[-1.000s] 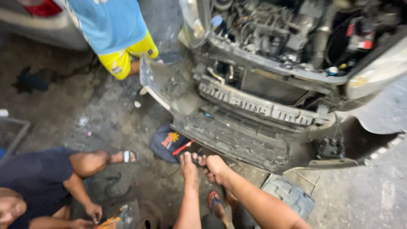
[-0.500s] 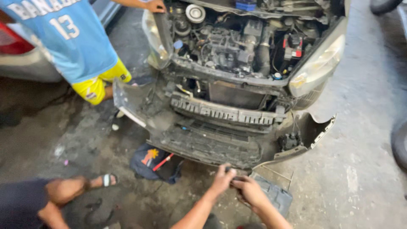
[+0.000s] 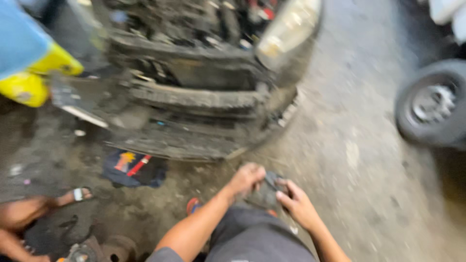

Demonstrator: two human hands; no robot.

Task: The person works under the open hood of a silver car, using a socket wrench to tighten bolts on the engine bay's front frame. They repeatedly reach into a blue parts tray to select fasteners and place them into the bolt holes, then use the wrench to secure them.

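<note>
Two hands: left hand (image 3: 246, 178) and right hand (image 3: 297, 206) pinch a small dark part (image 3: 266, 194) above the knee.
Car front (image 3: 194, 111): bumper off, engine bared.
Progress: stripping underway; refitting undone, by my judgement.

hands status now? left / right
Left hand: closed around a small dark object, too blurred to identify.
Right hand: fingers on the same object; grip unclear.
</note>
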